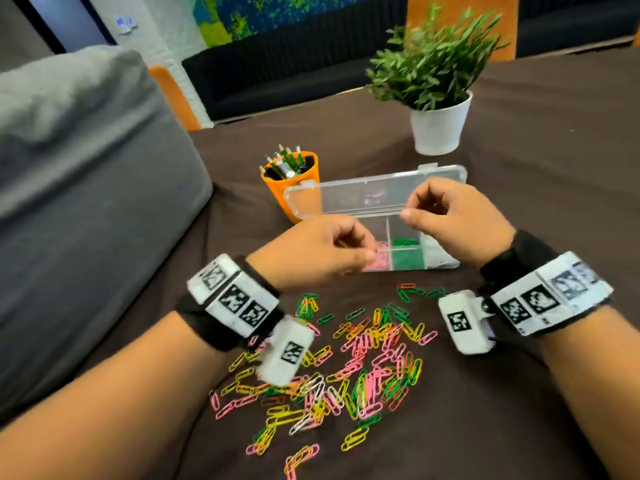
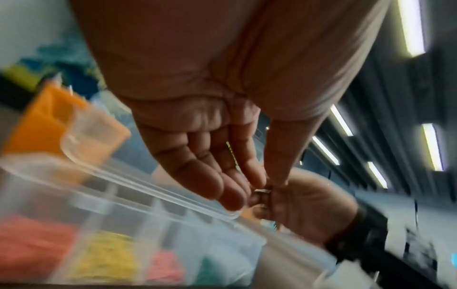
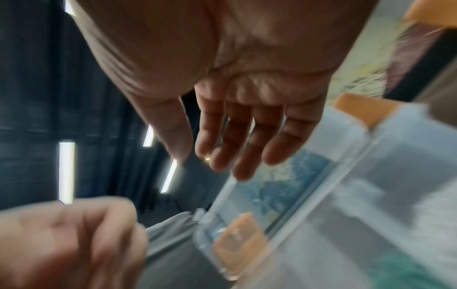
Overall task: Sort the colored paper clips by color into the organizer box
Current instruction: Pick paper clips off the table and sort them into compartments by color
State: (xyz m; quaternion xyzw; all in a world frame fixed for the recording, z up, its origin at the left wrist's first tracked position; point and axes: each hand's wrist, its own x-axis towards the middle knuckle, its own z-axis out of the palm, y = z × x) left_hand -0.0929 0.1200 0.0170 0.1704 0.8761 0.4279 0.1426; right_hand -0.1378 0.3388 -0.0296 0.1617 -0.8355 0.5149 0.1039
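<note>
A clear organizer box [image 1: 440, 263] stands with its lid [image 1: 374, 190] raised at the back. Its compartments hold pink clips [image 1: 377, 261], green clips [image 1: 407, 254] and pale ones at the right. The left wrist view also shows a red-orange compartment [image 2: 29, 244] and a yellow compartment [image 2: 108, 256]. My left hand [image 1: 365, 251] hovers over the box's left part. Its thumb and forefinger pinch a small paper clip [image 2: 262, 191] of unclear colour. Over the right part, my right hand [image 1: 412, 209] hangs with loosely curled fingers [image 3: 222, 156] and holds nothing. A mixed pile of paper clips [image 1: 346, 362] lies in front of the box.
An orange pencil cup [image 1: 294, 185] stands just behind the box's left end. A potted plant [image 1: 438, 126] sits further back on the right. A large grey cushion [image 1: 86, 202] fills the left side. A dark brown cloth [image 1: 519, 202] covers the surface.
</note>
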